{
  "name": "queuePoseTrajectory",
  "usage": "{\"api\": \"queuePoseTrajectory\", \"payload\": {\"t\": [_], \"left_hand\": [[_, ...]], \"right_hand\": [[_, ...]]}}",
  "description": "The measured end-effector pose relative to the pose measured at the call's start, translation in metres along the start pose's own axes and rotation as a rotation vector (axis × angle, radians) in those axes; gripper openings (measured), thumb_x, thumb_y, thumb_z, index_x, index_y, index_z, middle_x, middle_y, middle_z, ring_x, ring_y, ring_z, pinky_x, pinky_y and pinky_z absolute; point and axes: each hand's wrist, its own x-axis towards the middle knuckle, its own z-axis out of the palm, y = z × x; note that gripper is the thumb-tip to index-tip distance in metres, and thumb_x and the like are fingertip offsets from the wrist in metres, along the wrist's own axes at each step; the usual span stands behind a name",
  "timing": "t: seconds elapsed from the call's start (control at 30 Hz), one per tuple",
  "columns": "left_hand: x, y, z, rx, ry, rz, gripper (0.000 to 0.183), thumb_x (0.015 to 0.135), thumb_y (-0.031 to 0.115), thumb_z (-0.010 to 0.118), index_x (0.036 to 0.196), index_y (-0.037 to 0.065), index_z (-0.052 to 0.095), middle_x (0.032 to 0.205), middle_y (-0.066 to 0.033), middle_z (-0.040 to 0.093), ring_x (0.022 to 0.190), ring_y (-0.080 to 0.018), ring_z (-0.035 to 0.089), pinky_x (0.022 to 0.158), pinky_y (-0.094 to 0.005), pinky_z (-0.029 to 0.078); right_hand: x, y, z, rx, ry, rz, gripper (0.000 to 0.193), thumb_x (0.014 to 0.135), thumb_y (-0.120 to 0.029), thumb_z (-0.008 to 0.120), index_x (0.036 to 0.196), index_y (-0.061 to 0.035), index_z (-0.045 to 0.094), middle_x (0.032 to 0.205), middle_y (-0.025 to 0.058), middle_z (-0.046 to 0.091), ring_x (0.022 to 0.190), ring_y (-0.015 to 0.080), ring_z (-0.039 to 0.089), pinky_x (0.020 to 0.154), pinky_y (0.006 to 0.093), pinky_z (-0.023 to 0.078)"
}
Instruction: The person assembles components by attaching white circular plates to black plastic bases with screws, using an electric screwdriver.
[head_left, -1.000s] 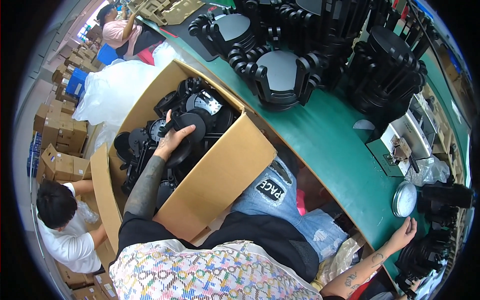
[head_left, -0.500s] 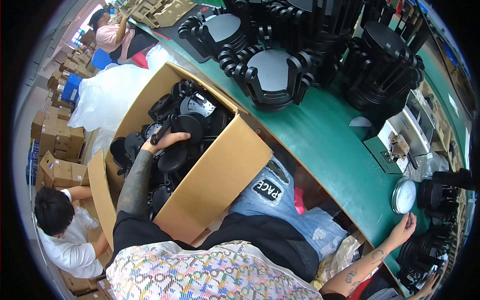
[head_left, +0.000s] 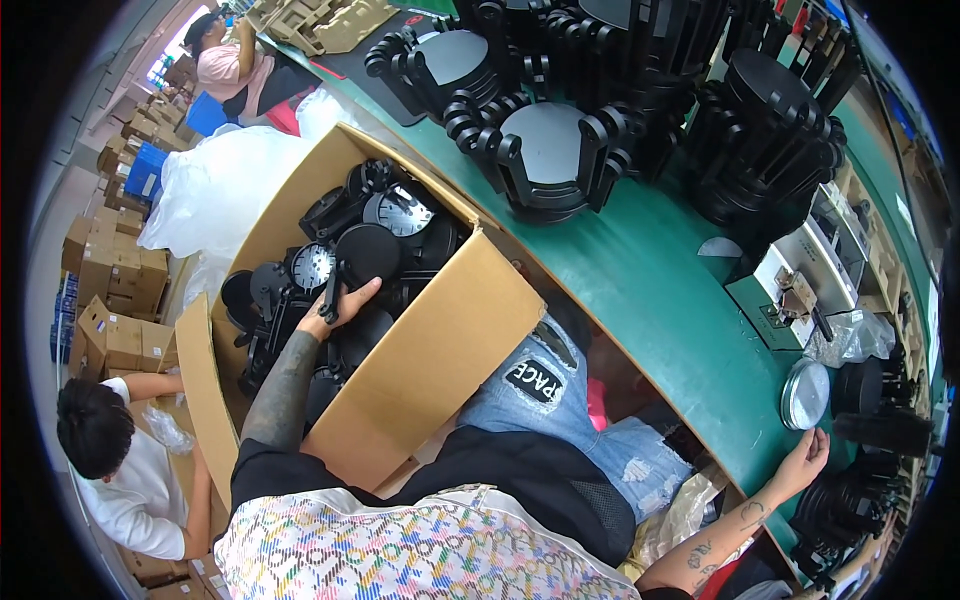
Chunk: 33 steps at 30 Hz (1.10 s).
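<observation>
My left hand reaches into an open cardboard box and is closed around a black round housing with a bar-like arm, the thumb lying along its lower edge. Around it in the box lie several similar black housings; a few show pale dials with tick marks, such as one dial left of the hand. My right hand rests at the right side of the green table, its loosely bent fingers just below a stack of pale round discs. Nothing shows in those fingers.
Black housings with upright arms stand in stacks along the green table. A small metal bench device is beyond the discs. A co-worker in white is at the left, another in pink farther back. More black parts lie at the right.
My left hand has shifted right and toward me, with the black housing turned so its round back faces up. A pale dial beside it is now uncovered. My right hand has barely moved.
</observation>
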Motion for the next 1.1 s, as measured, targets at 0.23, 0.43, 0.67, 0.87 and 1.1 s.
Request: {"api": "queuePoseTrajectory", "payload": {"t": [0.23,0.43,0.67,0.87,1.1], "left_hand": [[-0.01,0.032,0.005,-0.052,-0.098,-0.204,0.08,0.092,0.059,0.064,0.147,0.003,0.052,0.148,-0.0172,0.055,0.135,-0.0303,0.052,0.11,-0.0403,0.041],[-0.01,0.027,0.0,-0.195,-0.128,-0.243,0.08,0.09,0.061,0.066,0.146,0.004,0.055,0.142,-0.0163,0.06,0.129,-0.03,0.058,0.108,-0.0404,0.043],[-0.004,0.006,0.006,0.054,-0.021,-0.087,0.075,0.091,0.059,0.065,0.135,-0.001,0.061,0.136,-0.0229,0.063,0.13,-0.034,0.059,0.107,-0.0397,0.045],[-0.012,0.03,-0.013,-0.049,-0.036,-0.086,0.078,0.091,0.058,0.066,0.144,0.002,0.055,0.14,-0.0181,0.061,0.124,-0.03,0.061,0.106,-0.0391,0.046],[-0.017,0.002,-0.003,-0.217,-0.136,-0.165,0.077,0.095,0.05,0.067,0.149,-0.001,0.048,0.146,-0.0135,0.056,0.131,-0.0238,0.053,0.112,-0.0352,0.041]], "right_hand": [[-0.007,-0.019,0.001,-0.057,0.031,0.075,0.037,0.098,-0.02,0.071,0.124,0.0052,0.064,0.117,0.0119,0.069,0.104,0.0172,0.064,0.094,0.0309,0.049],[-0.005,-0.004,-0.003,-0.035,0.05,-0.005,0.037,0.098,-0.019,0.071,0.124,0.0057,0.064,0.113,0.0104,0.069,0.101,0.0169,0.063,0.091,0.0309,0.049],[-0.003,-0.011,-0.002,0.082,0.081,0.036,0.029,0.098,-0.014,0.07,0.119,0.0054,0.064,0.124,0.0116,0.065,0.109,0.018,0.063,0.097,0.0298,0.05],[-0.016,-0.013,-0.015,0.18,0.3,0.097,0.025,0.098,-0.011,0.069,0.118,0.0047,0.065,0.128,0.0111,0.066,0.108,0.0167,0.064,0.095,0.0285,0.052],[-0.026,-0.022,-0.008,0.151,0.263,0.042,0.024,0.099,-0.011,0.069,0.117,0.0044,0.065,0.127,0.0107,0.066,0.107,0.0159,0.065,0.094,0.0274,0.052]]}}
